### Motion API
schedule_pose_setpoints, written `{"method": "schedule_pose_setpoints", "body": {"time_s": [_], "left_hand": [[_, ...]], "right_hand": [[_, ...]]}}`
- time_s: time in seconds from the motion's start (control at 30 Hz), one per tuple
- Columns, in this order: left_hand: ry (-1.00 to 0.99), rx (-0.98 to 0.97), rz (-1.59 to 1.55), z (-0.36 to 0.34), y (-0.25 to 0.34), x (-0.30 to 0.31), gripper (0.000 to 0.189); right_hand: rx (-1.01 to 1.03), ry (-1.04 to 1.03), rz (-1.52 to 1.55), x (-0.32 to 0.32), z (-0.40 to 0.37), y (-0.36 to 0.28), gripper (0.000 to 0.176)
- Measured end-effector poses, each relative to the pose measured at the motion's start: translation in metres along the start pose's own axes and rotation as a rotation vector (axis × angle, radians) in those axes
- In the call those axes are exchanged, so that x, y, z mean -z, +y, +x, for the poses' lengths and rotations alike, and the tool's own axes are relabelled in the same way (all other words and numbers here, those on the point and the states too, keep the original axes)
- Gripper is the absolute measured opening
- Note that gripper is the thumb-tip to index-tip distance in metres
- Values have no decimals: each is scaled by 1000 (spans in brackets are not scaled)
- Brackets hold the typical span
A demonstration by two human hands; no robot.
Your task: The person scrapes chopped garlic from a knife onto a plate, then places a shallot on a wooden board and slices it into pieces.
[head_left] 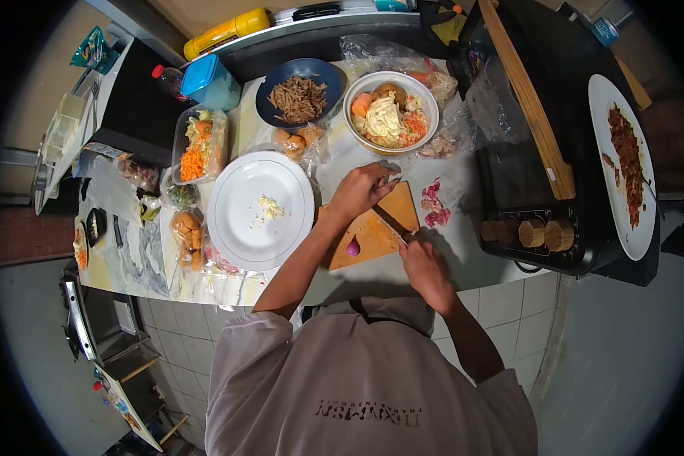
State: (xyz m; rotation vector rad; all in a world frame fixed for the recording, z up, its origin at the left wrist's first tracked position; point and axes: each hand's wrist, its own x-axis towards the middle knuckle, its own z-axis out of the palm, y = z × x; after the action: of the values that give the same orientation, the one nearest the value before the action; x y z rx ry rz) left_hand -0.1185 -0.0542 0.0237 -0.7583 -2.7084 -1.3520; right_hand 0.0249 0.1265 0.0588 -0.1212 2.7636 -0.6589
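My right hand (425, 266) is closed on the handle of a knife (391, 222), whose blade lies slanted over an orange cutting board (368, 242). At the board's upper left edge is my left hand (363, 190), its fingers bent together near the blade tip; what they hold is too small to make out. A purple shallot (353, 247) rests on the lower part of the board. Reddish-purple peels (435, 204) lie on the table to the right of the board. The white plate (232, 228) at the left bears a small heap of chopped pale bits (270, 207).
Behind my hands stand a white bowl of food (349, 125) and a dark blue bowl of brown strips (262, 102). A clear container with shredded carrot (178, 144) is at the left. A black oven (501, 186) bounds the right side, with a white platter (604, 152) on top.
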Motion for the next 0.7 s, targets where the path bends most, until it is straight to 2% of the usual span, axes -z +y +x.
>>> {"method": "schedule_pose_setpoints", "body": {"time_s": [0.13,0.33,0.4,0.5,0.57,0.63,0.7], "left_hand": [[-40,-9,89,-4,4,0,26],[-18,17,-10,4,-1,0,28],[17,-88,64,0,1,-1,27],[-38,34,77,-2,7,0,26],[-34,14,32,2,2,1,26],[-29,-1,-10,4,2,0,26],[-41,-2,-4,1,2,1,26]], "right_hand": [[-43,-19,-40,-11,0,1,37],[-51,-30,-18,1,9,2,41],[-56,-28,-29,-5,1,0,42],[-63,-3,-11,-5,4,-3,42],[-92,14,12,2,4,-2,42],[-70,-81,-12,13,7,-7,42],[-69,-44,-21,-3,2,-4,42]]}}
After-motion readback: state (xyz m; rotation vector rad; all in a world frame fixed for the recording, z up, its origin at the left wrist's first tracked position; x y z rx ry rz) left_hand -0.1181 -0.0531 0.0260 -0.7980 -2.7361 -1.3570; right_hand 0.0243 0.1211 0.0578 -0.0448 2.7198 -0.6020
